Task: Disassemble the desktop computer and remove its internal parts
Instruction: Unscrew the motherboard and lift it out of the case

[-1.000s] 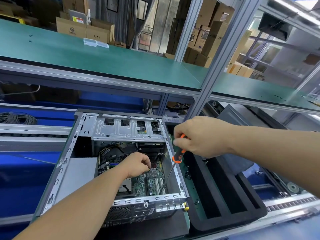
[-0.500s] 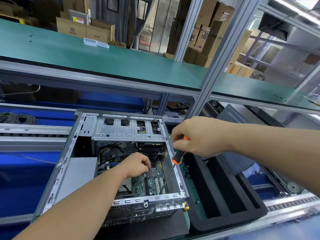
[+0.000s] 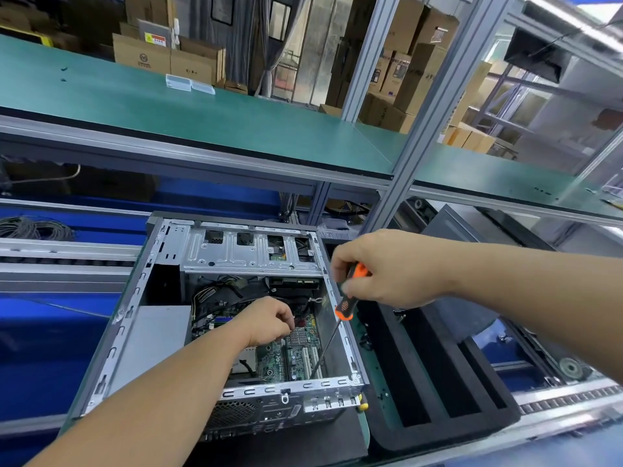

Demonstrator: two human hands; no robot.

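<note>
The desktop computer (image 3: 215, 318) lies open on its side right below me, and both my hands are at it. My left hand (image 3: 269, 320) reaches down inside the computer, fingers curled together above the motherboard (image 3: 293, 357); whether they pinch anything I cannot tell. My right hand (image 3: 387, 267) hovers over the computer's right wall, fingers wrapped round the orange-and-black handle of a screwdriver (image 3: 344, 306). Its thin shaft slants down into the computer, and the tip sits near the motherboard's near right corner.

Inside the computer, a bundle of cables (image 3: 219, 291) lies just beyond my left hand, and the metal drive cage (image 3: 249, 252) spans the far end. A grey box (image 3: 158, 335) fills the left part of the computer.

Just right of the computer sits a black foam tray (image 3: 435, 382) with long slots. Past the computer's far end rises a green shelf (image 3: 202, 109) on aluminium posts. Left of the computer runs a roller rail (image 3: 64, 256), with blue surface (image 3: 43, 352) nearer me.
</note>
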